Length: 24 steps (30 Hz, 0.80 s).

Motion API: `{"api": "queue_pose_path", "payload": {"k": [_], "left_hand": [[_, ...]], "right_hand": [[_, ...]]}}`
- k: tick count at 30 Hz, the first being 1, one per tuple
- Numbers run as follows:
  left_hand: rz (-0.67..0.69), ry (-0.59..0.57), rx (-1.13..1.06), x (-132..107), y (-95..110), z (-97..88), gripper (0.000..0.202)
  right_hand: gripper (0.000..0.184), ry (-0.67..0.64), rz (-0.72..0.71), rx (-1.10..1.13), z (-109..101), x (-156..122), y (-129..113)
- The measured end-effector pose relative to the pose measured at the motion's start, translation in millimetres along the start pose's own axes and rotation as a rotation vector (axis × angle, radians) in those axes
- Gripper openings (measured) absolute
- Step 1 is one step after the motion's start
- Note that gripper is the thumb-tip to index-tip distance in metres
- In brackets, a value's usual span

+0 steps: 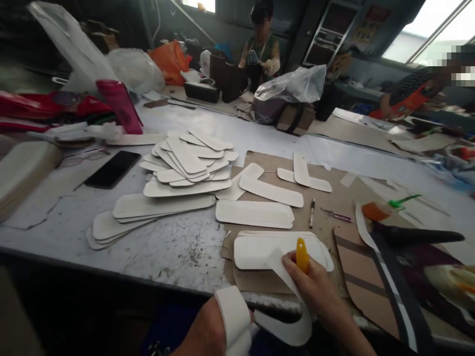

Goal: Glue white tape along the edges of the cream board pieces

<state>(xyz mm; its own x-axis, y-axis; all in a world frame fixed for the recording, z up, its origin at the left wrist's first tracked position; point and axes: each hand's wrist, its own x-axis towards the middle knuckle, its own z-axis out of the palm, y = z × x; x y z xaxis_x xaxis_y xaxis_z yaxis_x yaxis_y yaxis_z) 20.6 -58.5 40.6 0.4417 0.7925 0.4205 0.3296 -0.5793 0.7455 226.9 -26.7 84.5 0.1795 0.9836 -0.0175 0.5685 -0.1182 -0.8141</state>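
My left grip (208,324), bottom centre of frame, is closed around a white roll (235,314): smooth, matte, flat band. White strip (295,331) loops off it, lower right of centre, up to my right grip (315,282), which pinches it near the end with a yellow handle (302,254) tucked in; rest of that tool hidden. Strip end lies over a stack of white panels (256,252), thin oblongs, rounded corners. Loose pile (185,163) of similar pieces, centre left. Brown cardboard (256,159) runs under the stack; pen (312,213) on it, right of centre. Table (159,242) pale, slightly glossy, dark scuffs near the front edge. Room dim; person (265,54) at upper centre, bright window (411,44) upper right.
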Motion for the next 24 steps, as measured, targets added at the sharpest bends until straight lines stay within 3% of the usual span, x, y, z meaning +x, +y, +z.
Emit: {"api": "queue_pose_path", "payload": {"k": [4, 7, 14, 19, 24], "left_hand": [[0.164, -0.014, 0.117, 9, -11, -25.0, 0.013], [0.237, -0.006, 0.215, 14, -19, -35.1, 0.015], [0.197, 0.079, 0.326, 14, -41, -35.2, 0.042], [0.259, 0.055, 0.312, 15, -53, -28.7, 0.050], [0.226, 0.053, 0.275, 22, -54, -24.8, 0.051]], "right_hand": [[0.019, -0.326, -0.134, -0.458, 8, 27, -15], [0.012, -0.474, -0.180, -0.692, 21, 42, -33], [0.012, -0.540, -0.240, -0.966, 41, 61, -49], [0.017, -0.642, -0.200, -1.011, 42, 63, -53], [0.017, -0.646, -0.197, -1.009, 45, 64, -53]]}}
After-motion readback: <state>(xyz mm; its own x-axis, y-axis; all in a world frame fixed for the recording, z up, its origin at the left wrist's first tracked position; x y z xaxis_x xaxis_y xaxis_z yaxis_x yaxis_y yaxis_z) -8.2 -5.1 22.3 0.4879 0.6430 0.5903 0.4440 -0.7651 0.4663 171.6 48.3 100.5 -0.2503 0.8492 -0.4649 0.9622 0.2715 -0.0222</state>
